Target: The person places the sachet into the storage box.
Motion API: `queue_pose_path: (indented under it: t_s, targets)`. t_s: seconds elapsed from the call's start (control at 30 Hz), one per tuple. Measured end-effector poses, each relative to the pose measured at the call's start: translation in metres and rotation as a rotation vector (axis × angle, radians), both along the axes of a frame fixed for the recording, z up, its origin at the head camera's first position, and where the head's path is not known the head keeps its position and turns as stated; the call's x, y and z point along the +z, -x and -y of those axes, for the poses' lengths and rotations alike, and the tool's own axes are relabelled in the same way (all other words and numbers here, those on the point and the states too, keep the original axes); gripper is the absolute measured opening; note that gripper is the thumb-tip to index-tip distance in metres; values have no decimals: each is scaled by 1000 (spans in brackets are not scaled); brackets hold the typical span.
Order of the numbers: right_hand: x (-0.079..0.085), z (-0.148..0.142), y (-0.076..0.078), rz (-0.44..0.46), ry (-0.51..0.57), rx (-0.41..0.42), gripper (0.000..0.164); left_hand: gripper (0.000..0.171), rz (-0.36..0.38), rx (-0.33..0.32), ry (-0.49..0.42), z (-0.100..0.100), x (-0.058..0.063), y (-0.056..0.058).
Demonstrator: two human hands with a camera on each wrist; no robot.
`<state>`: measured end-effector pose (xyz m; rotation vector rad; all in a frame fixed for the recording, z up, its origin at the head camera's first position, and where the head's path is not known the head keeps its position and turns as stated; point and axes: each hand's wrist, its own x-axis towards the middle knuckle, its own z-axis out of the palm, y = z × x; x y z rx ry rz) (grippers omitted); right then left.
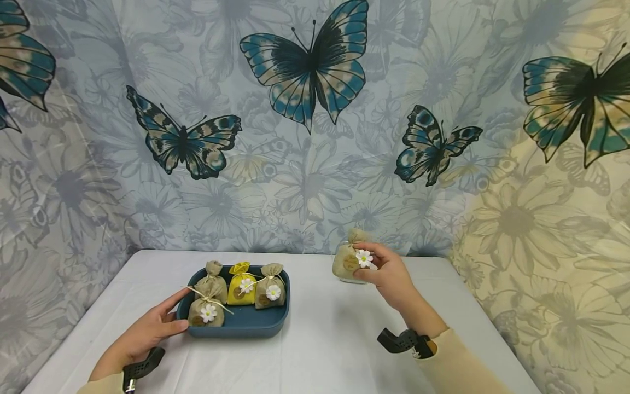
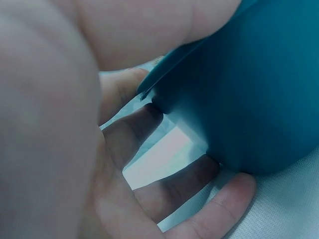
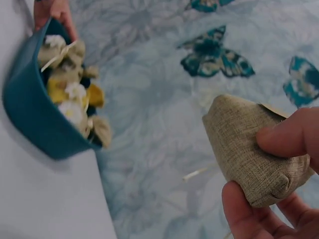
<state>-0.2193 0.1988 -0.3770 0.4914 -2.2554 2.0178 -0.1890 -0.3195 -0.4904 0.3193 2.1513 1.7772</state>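
In the head view my right hand (image 1: 391, 276) pinches a beige drawstring sachet (image 1: 344, 265) above the right back of the table. A white flower and a round tag decorate its front. The right wrist view shows the thumb on the woven cloth of the sachet (image 3: 249, 149), with fingers beneath. My left hand (image 1: 152, 328) rests against the left end of a blue tray (image 1: 261, 331), its spread fingertips touching the outer wall (image 2: 239, 114). Inside the tray sit a front beige sachet (image 1: 199, 313), a beige sachet behind it (image 1: 214, 285), a yellow sachet (image 1: 238, 295) and a right-hand beige sachet (image 1: 270, 284).
A white cloth covers the table (image 1: 315, 355). Butterfly-printed fabric (image 1: 315, 180) hangs along its back and both sides. Black wrist mounts (image 1: 401, 340) sit on both forearms. The tray's front right floor (image 1: 246, 317) shows bare.
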Motion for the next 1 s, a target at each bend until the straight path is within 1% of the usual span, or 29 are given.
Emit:
queue_pose_path:
  t_s: [0.23, 0.43, 0.57, 0.73, 0.83, 0.93, 1.0]
  targets:
    - [16, 30, -10, 6, 58, 96, 58, 83, 7, 10, 1, -1, 0, 0]
    - [27, 55, -17, -20, 40, 152, 56, 82, 10, 21, 7, -2, 0, 1]
    - [33, 72, -19, -29, -34, 147, 55, 82, 10, 17, 10, -2, 1, 1]
    - [35, 95, -19, -76, -191, 125, 52, 82, 7, 16, 18, -1, 2, 0]
    - [32, 110, -17, -105, -285, 118, 51, 82, 9, 18, 18, -2, 2, 0]
    - [25, 125, -14, -103, -351, 130, 50, 82, 8, 21, 15, -2, 1, 0]
    - [19, 135, -12, -88, -369, 148, 50, 82, 8, 19, 14, -2, 1, 0]
